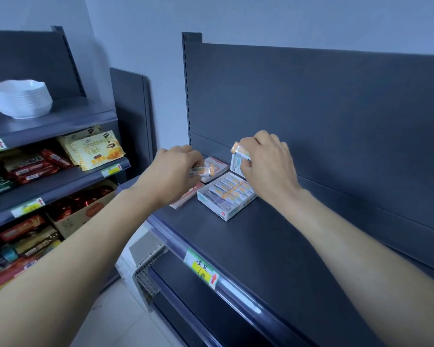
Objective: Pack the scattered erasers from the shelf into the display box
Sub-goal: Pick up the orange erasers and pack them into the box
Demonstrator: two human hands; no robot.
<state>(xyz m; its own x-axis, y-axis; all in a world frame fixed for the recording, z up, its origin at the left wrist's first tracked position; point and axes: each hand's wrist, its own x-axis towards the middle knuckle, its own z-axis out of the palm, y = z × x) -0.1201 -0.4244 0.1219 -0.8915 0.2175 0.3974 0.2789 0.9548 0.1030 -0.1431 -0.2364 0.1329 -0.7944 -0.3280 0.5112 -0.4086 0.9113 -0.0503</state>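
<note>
A white display box (212, 204) stands open on the dark shelf (261, 236), its rows filled with several orange-and-white wrapped erasers (229, 190). My left hand (176, 169) pinches one wrapped eraser (203, 170) just left of the box. My right hand (266, 159) holds another eraser (239, 149) above the box's raised back flap (236, 164). Behind the left hand lies a flat pink-and-white packet (217, 164).
A second flat packet (186, 197) lies near the shelf's left edge. A price label (203, 269) is clipped on the front rail. To the left, another rack carries stacked white bowls (20, 98) and snack packs (93, 149). A white crate (140, 251) sits on the floor between.
</note>
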